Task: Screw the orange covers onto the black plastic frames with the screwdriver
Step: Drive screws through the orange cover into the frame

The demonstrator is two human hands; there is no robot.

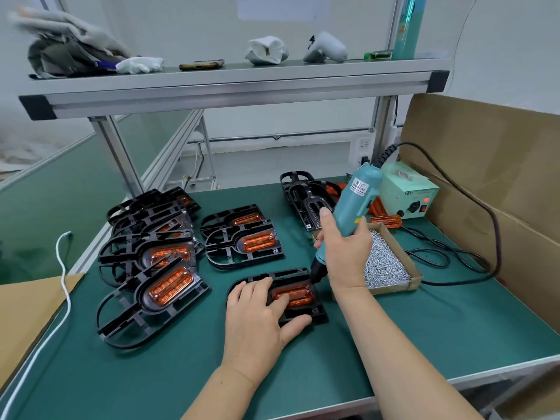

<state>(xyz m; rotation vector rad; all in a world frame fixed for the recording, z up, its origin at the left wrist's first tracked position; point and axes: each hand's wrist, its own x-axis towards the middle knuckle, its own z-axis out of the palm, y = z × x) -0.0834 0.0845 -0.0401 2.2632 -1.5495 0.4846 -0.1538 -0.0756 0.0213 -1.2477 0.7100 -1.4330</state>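
Driving a screw: right grip wraps the electric screwdriver, bit at far-right corner of orange cover. Left grip lies flat, fingers straight, pressing black frame onto desk. Next likely needs a fresh screw from screw box.

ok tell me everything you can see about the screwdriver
The screwdriver is a powered one with a teal plastic body, a white printed label near the top, a black nose at the bottom and a black cord leaving its top and trailing off to the right. It is tilted, top leaning away and rightward, tip down at the far right corner of the orange cover on the nearest black frame. The right hand grips its lower body, one digit stretched up its side.
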